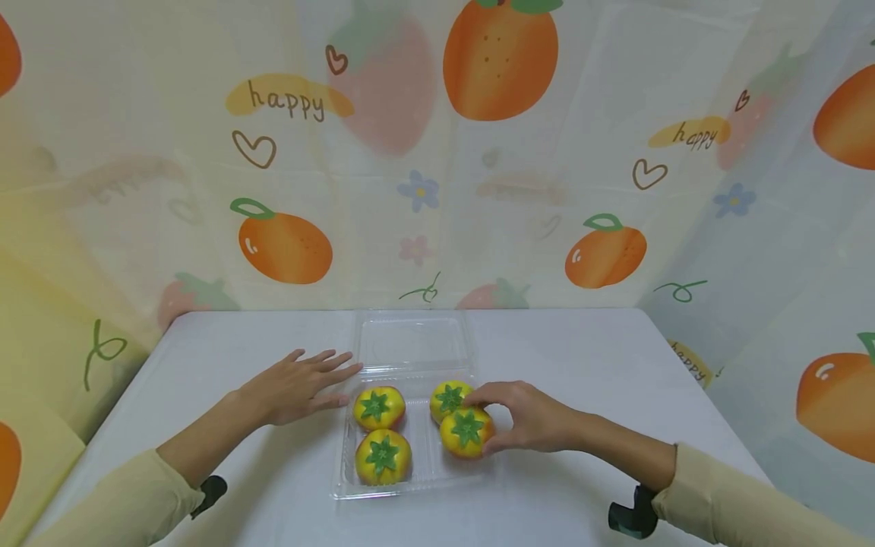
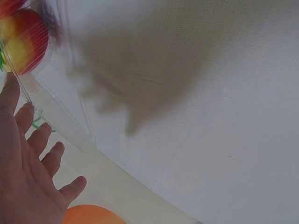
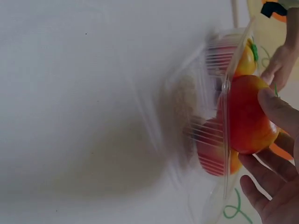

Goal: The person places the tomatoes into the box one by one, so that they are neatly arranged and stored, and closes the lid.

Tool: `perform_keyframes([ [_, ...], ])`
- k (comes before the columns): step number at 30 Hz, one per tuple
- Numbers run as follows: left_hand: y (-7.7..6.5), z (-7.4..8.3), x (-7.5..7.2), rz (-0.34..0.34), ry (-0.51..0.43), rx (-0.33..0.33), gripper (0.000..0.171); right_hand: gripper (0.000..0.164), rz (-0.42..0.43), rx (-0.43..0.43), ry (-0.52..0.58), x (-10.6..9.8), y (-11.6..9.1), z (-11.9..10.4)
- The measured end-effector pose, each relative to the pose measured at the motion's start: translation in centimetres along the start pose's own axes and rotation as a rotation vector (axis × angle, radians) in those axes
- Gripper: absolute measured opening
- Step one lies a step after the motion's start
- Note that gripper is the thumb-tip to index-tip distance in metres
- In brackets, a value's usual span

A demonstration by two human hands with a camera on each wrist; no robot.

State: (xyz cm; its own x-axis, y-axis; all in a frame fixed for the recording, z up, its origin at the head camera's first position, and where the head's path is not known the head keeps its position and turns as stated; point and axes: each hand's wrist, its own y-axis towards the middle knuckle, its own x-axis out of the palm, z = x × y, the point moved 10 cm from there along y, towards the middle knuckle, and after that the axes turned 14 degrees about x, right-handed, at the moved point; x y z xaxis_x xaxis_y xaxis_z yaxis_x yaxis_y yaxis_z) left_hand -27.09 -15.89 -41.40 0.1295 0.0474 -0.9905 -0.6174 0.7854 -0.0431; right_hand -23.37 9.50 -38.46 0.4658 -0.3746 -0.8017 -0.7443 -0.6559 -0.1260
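Note:
A clear plastic clamshell box (image 1: 424,475) lies with its lid (image 1: 412,342) folded back. Inside, on the left, sit two round yellow-and-red toy fruits with green star-shaped leaf caps, a rear one (image 1: 378,409) and a front one (image 1: 383,457). A third fruit (image 1: 447,396) sits at the back right. My right hand (image 1: 536,418) holds a fourth fruit (image 1: 468,433) between thumb and fingers; the right wrist view shows this fruit (image 3: 250,114) raised at the box's rim. My left hand (image 1: 301,387), fingers spread, is at the box's left edge; whether it touches is unclear.
The box rests on a white table (image 1: 567,349). Behind and beside the table hangs a pale curtain (image 1: 492,251) printed with oranges, strawberries and hearts. Each wrist wears a black strap, the right strap (image 1: 632,513) and the left strap (image 1: 209,495).

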Motion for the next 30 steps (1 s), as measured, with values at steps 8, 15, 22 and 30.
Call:
perform_keyframes([
  [8, 0.0, 0.1, -0.2, 0.001, -0.01, -0.002, 0.062, 0.053, -0.029, 0.031, -0.074, 1.0, 0.3, 0.0],
  [15, 0.0, 0.0, -0.1, 0.006, -0.001, 0.002, 0.062, 0.055, -0.04, 0.011, -0.141, 2.0, 0.4, -0.2],
  [22, 0.0, -0.1, 0.1, 0.004, -0.002, -0.007, 0.062, 0.055, -0.039, -0.015, -0.179, 2.7, 0.4, -0.3],
  [30, 0.0, 0.0, -0.1, 0.002, -0.014, -0.013, 0.062, 0.053, -0.029, -0.026, -0.204, 2.9, 0.5, -0.3],
])
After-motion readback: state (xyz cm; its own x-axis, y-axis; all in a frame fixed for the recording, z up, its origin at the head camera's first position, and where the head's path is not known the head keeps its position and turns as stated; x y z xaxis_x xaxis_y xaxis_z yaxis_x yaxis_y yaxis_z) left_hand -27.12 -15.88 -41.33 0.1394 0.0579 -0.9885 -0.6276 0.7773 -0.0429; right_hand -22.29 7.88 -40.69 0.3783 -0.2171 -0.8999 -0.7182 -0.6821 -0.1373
